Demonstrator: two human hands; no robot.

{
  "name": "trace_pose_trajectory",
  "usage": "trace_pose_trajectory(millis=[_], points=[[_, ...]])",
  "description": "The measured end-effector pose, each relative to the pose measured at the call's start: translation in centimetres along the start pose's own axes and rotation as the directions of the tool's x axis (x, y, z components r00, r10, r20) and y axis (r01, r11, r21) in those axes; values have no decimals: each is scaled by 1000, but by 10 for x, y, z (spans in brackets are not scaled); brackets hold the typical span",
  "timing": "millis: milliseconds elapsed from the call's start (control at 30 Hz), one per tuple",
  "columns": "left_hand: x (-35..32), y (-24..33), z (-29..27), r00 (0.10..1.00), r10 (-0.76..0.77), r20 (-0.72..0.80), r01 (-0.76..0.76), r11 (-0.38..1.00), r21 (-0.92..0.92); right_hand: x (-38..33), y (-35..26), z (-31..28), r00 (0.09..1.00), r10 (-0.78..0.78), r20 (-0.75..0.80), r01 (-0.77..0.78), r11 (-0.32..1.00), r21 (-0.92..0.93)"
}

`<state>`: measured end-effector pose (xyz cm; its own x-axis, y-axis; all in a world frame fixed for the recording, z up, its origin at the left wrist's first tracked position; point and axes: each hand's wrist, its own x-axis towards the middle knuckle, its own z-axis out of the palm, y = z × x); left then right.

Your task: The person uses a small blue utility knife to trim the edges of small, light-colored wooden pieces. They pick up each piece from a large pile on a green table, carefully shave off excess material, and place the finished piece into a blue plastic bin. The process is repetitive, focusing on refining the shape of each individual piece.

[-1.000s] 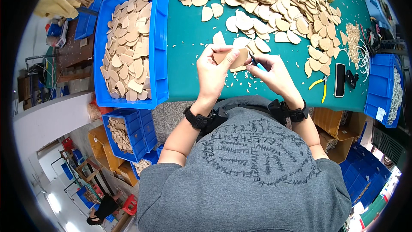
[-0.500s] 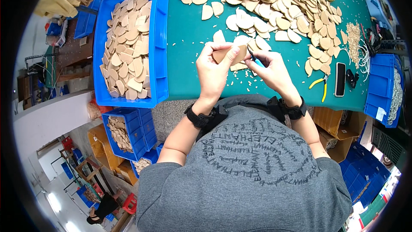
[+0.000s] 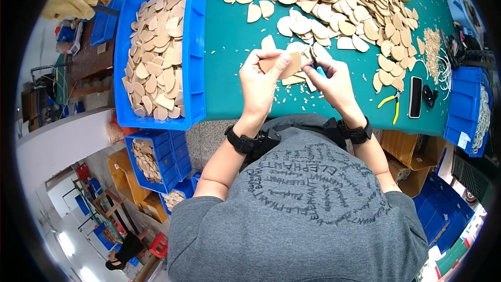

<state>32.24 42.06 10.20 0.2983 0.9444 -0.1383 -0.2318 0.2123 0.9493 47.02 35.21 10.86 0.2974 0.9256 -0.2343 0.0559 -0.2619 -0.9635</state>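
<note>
Pinched in the left hand (image 3: 259, 81), the tan leather piece (image 3: 284, 65) risks a miscut if the right hand's (image 3: 334, 81) gripped blue-handled cutter (image 3: 316, 66) slips.

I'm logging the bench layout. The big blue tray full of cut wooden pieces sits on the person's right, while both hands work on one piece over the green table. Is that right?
Not quite. In the head view the big blue tray sits on the person's left, not right. The rest holds: the left hand and right hand work on one wooden piece over the green table.
</note>
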Motion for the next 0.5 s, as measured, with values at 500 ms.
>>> trace_pose_trajectory(millis=[500], points=[[84, -15, -91, 922, 386, 3, -184, 433, 882, 11, 27, -15, 998, 44, 37, -45, 999, 30]])
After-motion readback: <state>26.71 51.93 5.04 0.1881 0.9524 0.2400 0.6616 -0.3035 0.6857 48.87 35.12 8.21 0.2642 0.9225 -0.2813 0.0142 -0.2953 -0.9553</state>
